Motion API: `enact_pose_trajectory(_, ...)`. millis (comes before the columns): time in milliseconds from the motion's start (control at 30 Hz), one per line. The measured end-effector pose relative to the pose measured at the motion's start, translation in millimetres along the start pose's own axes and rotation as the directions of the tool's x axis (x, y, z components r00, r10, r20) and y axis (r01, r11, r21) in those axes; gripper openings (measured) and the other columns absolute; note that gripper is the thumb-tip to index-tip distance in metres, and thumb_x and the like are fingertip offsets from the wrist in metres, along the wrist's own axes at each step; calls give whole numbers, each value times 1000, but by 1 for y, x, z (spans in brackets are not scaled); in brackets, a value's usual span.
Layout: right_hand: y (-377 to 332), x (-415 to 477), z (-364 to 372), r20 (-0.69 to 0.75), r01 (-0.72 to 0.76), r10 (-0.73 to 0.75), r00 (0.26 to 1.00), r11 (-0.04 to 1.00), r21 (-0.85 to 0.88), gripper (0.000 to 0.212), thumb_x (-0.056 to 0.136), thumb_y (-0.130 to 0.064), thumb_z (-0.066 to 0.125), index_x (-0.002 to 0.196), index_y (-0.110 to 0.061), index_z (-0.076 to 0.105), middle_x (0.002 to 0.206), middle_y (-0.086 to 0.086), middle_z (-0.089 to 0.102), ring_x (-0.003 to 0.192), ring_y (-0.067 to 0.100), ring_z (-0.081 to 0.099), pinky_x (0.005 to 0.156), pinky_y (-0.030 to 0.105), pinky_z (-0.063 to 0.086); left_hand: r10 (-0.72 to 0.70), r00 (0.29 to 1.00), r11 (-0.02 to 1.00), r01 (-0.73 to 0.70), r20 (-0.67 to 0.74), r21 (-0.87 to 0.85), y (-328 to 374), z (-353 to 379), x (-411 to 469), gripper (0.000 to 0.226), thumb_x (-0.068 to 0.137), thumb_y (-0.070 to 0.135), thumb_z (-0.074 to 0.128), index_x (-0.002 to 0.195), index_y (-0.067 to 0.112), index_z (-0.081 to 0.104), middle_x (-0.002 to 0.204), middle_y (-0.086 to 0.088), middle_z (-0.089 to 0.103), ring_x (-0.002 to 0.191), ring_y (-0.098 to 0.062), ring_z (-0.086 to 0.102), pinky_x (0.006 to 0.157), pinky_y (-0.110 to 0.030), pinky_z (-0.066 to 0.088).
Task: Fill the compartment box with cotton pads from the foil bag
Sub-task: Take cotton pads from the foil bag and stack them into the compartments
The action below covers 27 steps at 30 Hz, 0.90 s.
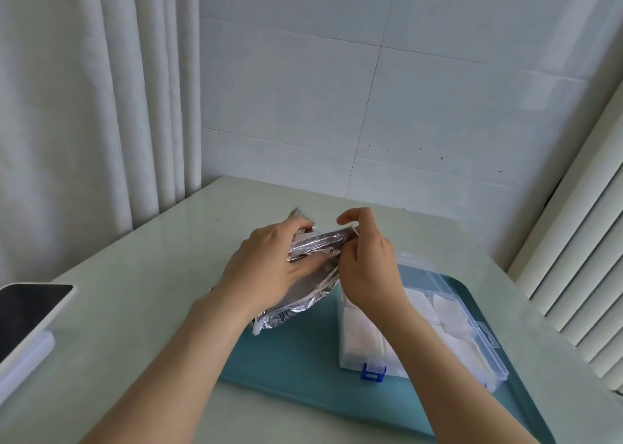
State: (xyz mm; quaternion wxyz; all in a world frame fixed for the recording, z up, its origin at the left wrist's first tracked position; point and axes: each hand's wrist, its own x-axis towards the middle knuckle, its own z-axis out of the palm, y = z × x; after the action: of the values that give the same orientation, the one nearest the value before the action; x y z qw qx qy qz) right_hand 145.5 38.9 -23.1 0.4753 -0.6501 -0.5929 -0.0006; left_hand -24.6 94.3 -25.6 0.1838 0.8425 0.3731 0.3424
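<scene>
A crinkled silver foil bag is held up just above the table, over the left part of a teal tray. My left hand grips the bag's left side, fingers curled round it. My right hand pinches the bag's upper right edge. To the right on the tray stands a clear plastic compartment box with a blue latch. White cotton pads lie in its compartments. My right forearm hides part of the box.
A phone with a dark screen lies at the table's left edge on a white stand. White curtains hang at the left, a tiled wall stands behind, and a slatted white panel runs along the right. The pale table extends leftward.
</scene>
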Motion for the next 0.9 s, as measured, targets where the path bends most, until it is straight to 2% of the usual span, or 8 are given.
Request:
enact_pose_trajectory(67,0,1,-1,-43,48,-48,998,999,0,46,89,13,37,120,-18,50,81,2,59,76,23,55,63,34,38,11,1000,998,-10,-22,55,-2,0,0,45,98,55,67,139,40,61,126,9,72,113,-22,67,91,-42,55)
enact_pose_trajectory(200,0,2,-6,-143,183,-191,971,980,-73,39,88,14,55,110,-19,52,101,3,60,84,29,61,71,41,49,-26,991,978,52,-129,201,-3,1,1,21,103,46,61,110,30,73,87,6,57,87,-31,63,64,-37,42)
enact_pose_trajectory(267,-1,2,-7,-135,326,-369,920,909,-261,30,80,12,64,93,-15,63,105,4,54,82,30,57,62,42,49,-87,978,966,130,-191,223,-1,3,1,21,105,40,58,98,25,72,90,2,52,86,-33,61,62,-38,39)
enact_pose_trajectory(367,-4,-3,-1,44,489,-523,851,761,-427,14,77,-2,66,78,-16,71,102,7,50,88,31,49,68,40,45,-108,967,959,162,-231,231,-2,9,3,25,105,38,57,97,20,72,105,1,55,99,-29,55,69,-39,43)
enact_pose_trajectory(533,-7,-7,2,158,351,-318,935,764,-541,28,72,-22,55,90,-25,76,103,1,46,92,27,40,76,39,41,-47,962,996,65,-270,59,-17,20,10,32,106,33,59,84,11,68,133,-8,69,130,-37,57,105,-50,49)
enact_pose_trajectory(600,-6,-6,3,220,356,-280,934,735,-576,40,71,-19,52,103,-29,74,107,0,46,93,27,39,75,37,35,-78,961,997,81,-267,1,-16,20,10,39,106,31,60,73,12,54,92,-9,71,97,-38,63,80,-43,50)
enact_pose_trajectory(667,-6,-6,4,272,366,-249,929,711,-600,41,73,-19,57,109,-33,71,110,-2,45,96,26,40,75,35,31,-108,961,994,110,-256,-9,-16,18,10,47,106,31,60,65,18,42,62,0,50,69,-34,47,59,-40,30)
enact_pose_trajectory(900,-13,-7,-1,375,385,-197,906,751,-536,33,74,-48,61,104,-35,69,111,-14,61,104,17,49,85,35,35,-187,958,978,203,-220,55,-10,15,6,47,108,42,52,69,21,36,74,-6,57,79,-39,49,64,-41,30)
